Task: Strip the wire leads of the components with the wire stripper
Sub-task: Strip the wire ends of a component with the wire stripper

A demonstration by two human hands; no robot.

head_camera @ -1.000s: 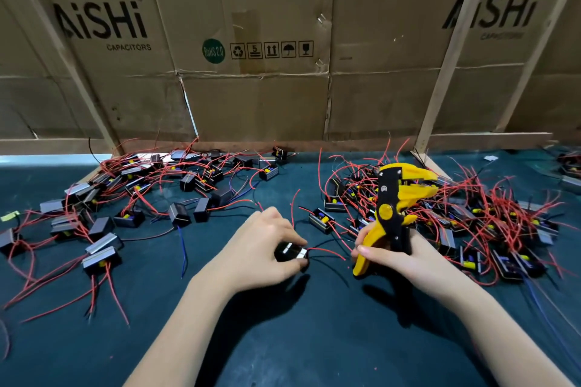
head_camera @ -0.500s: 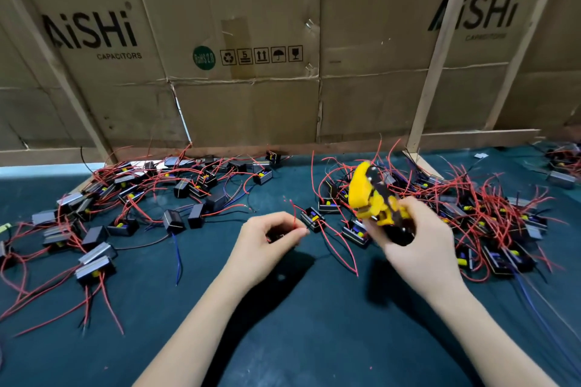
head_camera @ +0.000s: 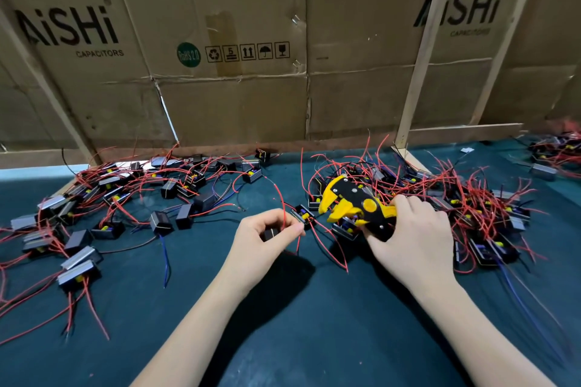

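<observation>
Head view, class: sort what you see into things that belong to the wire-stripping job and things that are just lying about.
Belong to the job:
- wire stripper, gripped by the right hand
- component and its red lead, pinched by the left hand
- piles of components, left and right

Just lying about:
- AiSHi cardboard boxes
- wooden slats
- white scrap

workshop bench | cardboard cartons (head_camera: 239,41) as backdrop | wired components (head_camera: 169,188) heaped

Head view, single: looking forward and down from close above the bench (head_camera: 314,339), facing the cardboard wall (head_camera: 251,104) behind it.
</observation>
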